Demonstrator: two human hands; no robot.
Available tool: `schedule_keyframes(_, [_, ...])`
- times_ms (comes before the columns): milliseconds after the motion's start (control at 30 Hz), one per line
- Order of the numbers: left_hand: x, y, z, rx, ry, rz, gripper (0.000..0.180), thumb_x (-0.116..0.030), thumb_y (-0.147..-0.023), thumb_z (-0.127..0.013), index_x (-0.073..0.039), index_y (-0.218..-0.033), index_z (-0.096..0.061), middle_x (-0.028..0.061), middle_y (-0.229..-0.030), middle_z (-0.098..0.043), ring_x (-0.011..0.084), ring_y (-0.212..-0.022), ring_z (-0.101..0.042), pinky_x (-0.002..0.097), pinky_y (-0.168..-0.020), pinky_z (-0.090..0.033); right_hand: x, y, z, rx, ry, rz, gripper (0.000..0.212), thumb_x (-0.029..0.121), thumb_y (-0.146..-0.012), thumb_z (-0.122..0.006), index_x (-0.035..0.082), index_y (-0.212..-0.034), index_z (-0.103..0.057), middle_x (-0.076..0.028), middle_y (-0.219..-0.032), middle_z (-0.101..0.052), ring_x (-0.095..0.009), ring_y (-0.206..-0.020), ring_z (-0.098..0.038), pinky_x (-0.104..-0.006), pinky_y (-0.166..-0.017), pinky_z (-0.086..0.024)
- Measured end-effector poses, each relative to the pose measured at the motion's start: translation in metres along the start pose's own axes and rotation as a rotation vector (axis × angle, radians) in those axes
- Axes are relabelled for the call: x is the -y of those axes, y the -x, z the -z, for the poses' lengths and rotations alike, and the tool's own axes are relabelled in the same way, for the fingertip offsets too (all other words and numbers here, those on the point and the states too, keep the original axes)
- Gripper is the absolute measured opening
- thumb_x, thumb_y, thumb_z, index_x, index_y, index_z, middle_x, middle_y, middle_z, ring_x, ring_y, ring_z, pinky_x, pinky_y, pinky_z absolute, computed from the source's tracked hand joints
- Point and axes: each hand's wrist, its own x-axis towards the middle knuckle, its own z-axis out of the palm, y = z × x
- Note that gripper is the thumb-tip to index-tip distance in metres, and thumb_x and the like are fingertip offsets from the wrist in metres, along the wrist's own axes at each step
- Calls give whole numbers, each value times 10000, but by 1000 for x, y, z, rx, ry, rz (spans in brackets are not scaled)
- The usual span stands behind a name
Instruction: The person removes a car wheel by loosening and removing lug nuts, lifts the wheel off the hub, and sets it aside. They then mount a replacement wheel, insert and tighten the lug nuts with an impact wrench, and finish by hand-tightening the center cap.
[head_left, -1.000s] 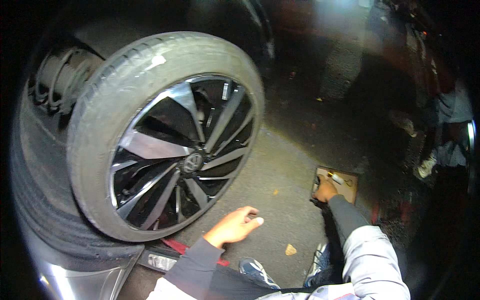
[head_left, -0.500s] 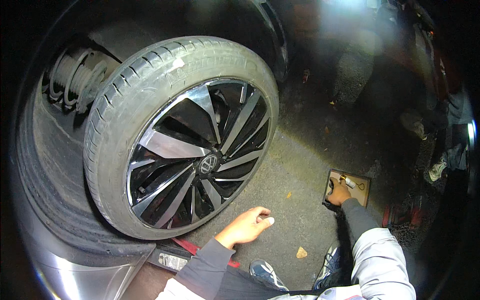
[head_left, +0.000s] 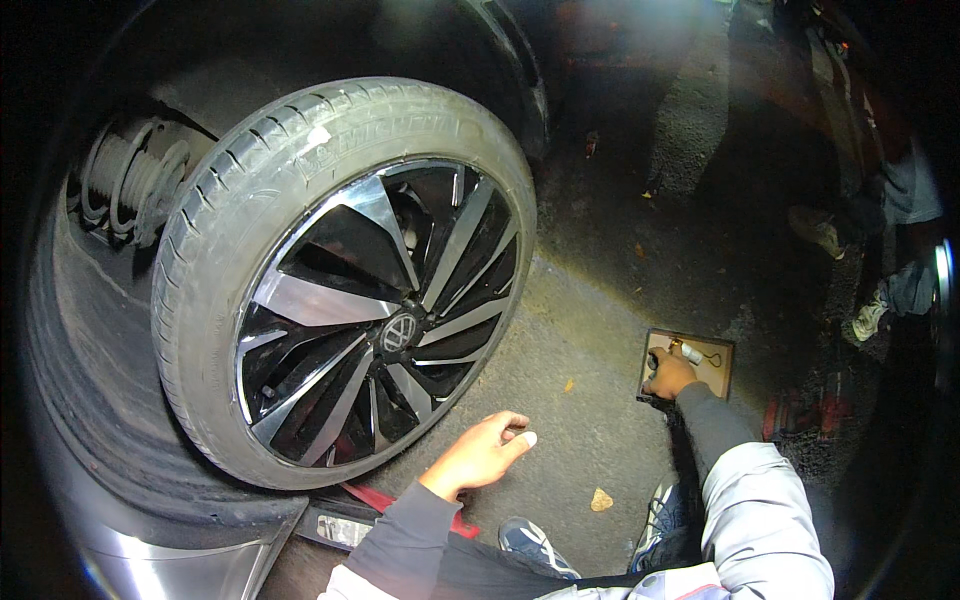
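My left hand (head_left: 480, 455) hovers beside the lower right edge of a car wheel (head_left: 345, 300), apart from it. Its fingers are loosely bent, the thumb stands off, and nothing is in it. The wheel has a grey, dusty tyre and a black and silver rim; its centre cap is on. On the ground to the right lies a shallow dark-edged tray (head_left: 728, 392) with a tan bottom. My right hand (head_left: 672, 374) reaches into it, fingers bent around something dark I cannot make out. Beside those fingers are a small white cylinder (head_left: 691, 354) and a thin wire hook (head_left: 713, 360).
A coil spring (head_left: 130, 185) shows behind the wheel, inside the wheel arch. Grey bodywork (head_left: 150, 560) fills the lower left. Something red (head_left: 372, 497) lies under the car's edge. My shoes (head_left: 535, 545) are below my hands. Another person's shoe (head_left: 870, 318) is at far right.
The whole view has shifted slightly, moving the wheel left in the picture. My right hand's fingers have moved a little within the tray. My left hand keeps much the same pose.
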Motion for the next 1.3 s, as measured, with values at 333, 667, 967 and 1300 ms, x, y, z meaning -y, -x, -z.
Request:
schedule_keyframes(333, [0, 2, 6, -20, -34, -17, 516, -317, -998, -680, 38, -1360, -583, 177, -1198, -697, 203, -1079, -665, 341, -953, -526, 5, 1, -20, -161, 119, 4, 763, 202, -725, -853, 119, -1409, -526, -287, -1406, -467, -478, -1246, -536, -486, -1020, -512])
schedule_keyframes(667, [-8, -5, 6, -5, 113, 35, 504, -322, -1005, -672, 35, -1352, -597, 144, -1199, -697, 191, -1097, -651, 338, -971, -512, -4, 8, 35, 106, -129, 82, 720, 223, -698, -858, 161, -1355, -570, -205, -1361, -570, -369, -1221, -606, -424, -1030, -496])
schedule_keyframes(967, [-42, -24, 2, 1, 1438, 214, 835, -710, -988, -428, -37, -1483, -432, 223, -1436, -532, 389, -1296, -546, 635, -1074, -418, 176, 101, 112, -46, -482, 1058, 703, 225, -688, -836, 90, -1332, -589, -204, -1232, -615, -373, -1164, -609, -433, -1022, -496])
schedule_keyframes(1300, [-35, 5, 35, -234, 1770, -1, 480, -565, -990, -520, -137, -1152, -664, 104, -1163, -678, 285, -1097, -648, 473, -885, -552, 266, 149, 101, -382, -436, 1164, 645, 367, -871, -723, 26, -1393, -560, -221, -1205, -657, -383, -1129, -634, -473, -1009, -521])
